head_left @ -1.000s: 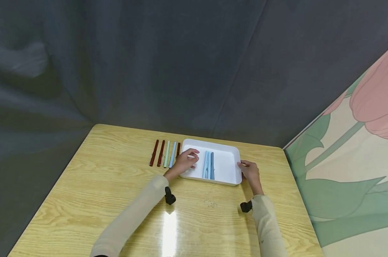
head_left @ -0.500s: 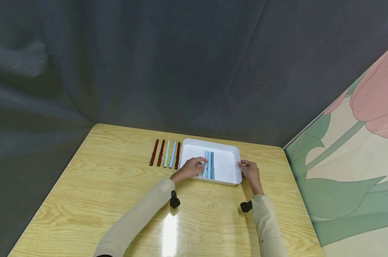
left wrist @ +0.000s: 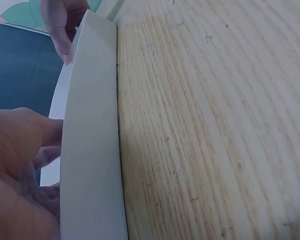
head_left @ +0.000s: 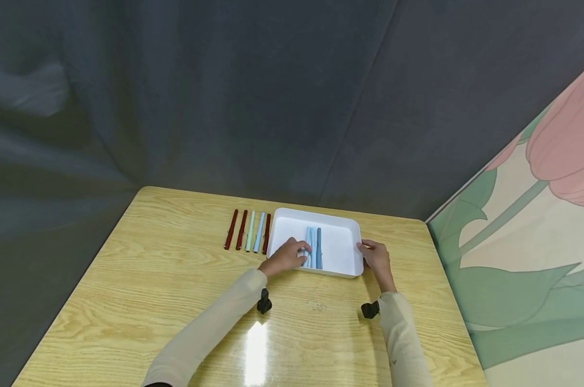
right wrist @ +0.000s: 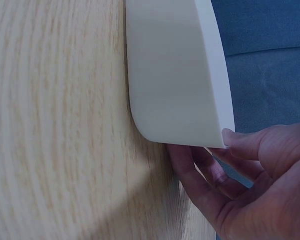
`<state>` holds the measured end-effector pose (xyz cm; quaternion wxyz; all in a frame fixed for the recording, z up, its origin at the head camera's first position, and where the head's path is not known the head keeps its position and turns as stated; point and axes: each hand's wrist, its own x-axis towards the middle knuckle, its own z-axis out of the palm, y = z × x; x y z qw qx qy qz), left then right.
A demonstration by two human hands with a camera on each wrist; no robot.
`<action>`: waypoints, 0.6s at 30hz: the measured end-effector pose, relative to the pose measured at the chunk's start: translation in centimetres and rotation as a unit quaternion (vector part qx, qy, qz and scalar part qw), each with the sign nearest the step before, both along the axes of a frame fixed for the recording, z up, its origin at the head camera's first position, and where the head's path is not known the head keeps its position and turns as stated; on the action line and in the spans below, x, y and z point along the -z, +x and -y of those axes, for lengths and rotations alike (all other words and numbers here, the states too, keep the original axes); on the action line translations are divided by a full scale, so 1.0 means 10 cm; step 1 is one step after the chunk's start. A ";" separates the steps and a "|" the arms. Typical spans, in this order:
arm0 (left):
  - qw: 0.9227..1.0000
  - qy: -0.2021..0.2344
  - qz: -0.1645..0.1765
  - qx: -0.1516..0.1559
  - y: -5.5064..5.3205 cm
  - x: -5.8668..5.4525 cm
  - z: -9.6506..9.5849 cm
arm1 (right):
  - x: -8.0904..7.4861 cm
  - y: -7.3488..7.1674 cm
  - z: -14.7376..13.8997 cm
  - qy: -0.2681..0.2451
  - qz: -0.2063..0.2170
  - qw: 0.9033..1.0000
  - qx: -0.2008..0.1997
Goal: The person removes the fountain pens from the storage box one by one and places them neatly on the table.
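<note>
Along the far side of the pale, wood-grained table (head_left: 127, 290) runs a neat row of slim pens with clips: one dark-red pen (head_left: 231, 230), a second dark-red pen (head_left: 242, 230), a pale-green pen (head_left: 250, 232), a light-blue pen (head_left: 260, 233), and a third dark-red pen (head_left: 266, 234) just beside the shallow, white, plastic-looking tray (head_left: 340, 236). Over the tray's near wall reaches the left hand (head_left: 285, 256), thumb and forefinger bent about the leftmost of the slender, pale-blue pens (head_left: 313, 242) lying inside; whether they truly pinch it I cannot tell (the tray wall hides the fingertips in the left wrist view). To their right, close alongside, lies a slender grey-blue pen (head_left: 319, 244). Farthest right, the right hand (head_left: 376, 257) grips the tray's end, thumb on the rim and fingers against the outside, apparently to steady it.

The step in hand, I judge, is handling pens at the tray one by one; the pose does not reveal whether this one is being taken up or set down. If lifting, the next move calls for a firm pinch on that single pen, its neighbours undisturbed, then a rise clear of the wall. If setting, the fingers should part gently, leaving it parallel with the rest.
</note>
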<state>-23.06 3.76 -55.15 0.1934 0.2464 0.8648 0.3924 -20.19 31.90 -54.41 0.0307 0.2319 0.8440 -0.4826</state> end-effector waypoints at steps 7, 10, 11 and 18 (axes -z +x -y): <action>0.999 -0.019 -0.016 -0.030 0.03 -0.03 -0.01 | 0.02 0.00 -0.01 0.005 -0.011 1.000 0.000; 0.998 -0.030 -0.023 -0.047 0.04 -0.08 -0.03 | 0.02 0.00 -0.01 0.003 -0.013 1.000 0.002; 0.998 -0.037 -0.027 -0.050 0.04 -0.09 -0.04 | 0.03 0.00 -0.01 0.004 -0.013 1.000 0.002; 0.990 -0.098 -0.053 -0.082 0.00 -0.11 -0.08 | 0.04 -0.01 -0.01 0.007 -0.016 1.000 -0.001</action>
